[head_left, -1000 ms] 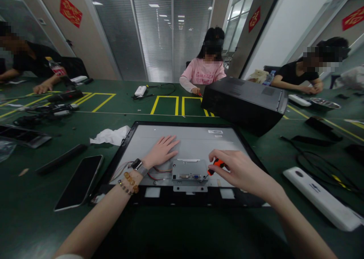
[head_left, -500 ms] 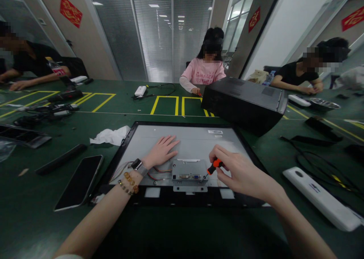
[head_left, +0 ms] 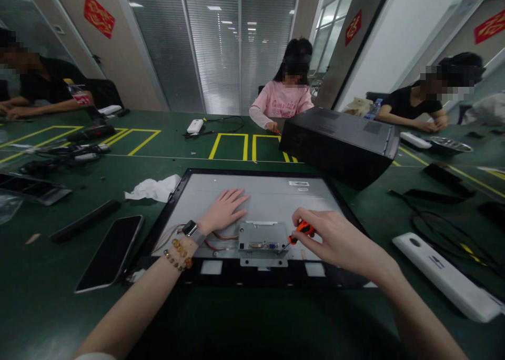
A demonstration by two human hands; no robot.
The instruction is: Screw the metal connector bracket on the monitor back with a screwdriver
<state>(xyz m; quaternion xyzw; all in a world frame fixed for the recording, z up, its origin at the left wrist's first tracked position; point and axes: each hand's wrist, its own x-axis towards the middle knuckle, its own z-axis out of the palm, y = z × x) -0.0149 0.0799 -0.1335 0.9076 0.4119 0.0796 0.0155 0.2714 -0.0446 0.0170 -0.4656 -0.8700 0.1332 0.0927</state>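
Note:
An opened monitor panel point(head_left: 268, 191) lies on the table in front of me, its grey metal back facing up inside a black frame. My left hand point(head_left: 225, 210) rests flat on that back with fingers spread, left of the metal port bracket point(head_left: 263, 239). Two video sockets show on the bracket's near side. In my right hand point(head_left: 325, 233) is an orange-and-black screwdriver point(head_left: 303, 228), gripped by the handle between thumb and fingers. It tilts down to the left, its tip at the bracket's lower right part. Whether the tip sits in a screw cannot be made out.
A smartphone point(head_left: 110, 252) and a white tissue point(head_left: 153, 189) lie left of the panel. A large black casing point(head_left: 339, 139) stands behind it at right. A white device point(head_left: 445, 276) and black cables are on the right. Other people sit around the table.
The fingers of my right hand have shifted around the screwdriver handle, which shows turned a little. My left hand has stayed put. At far left a co-worker's hands have drawn back.

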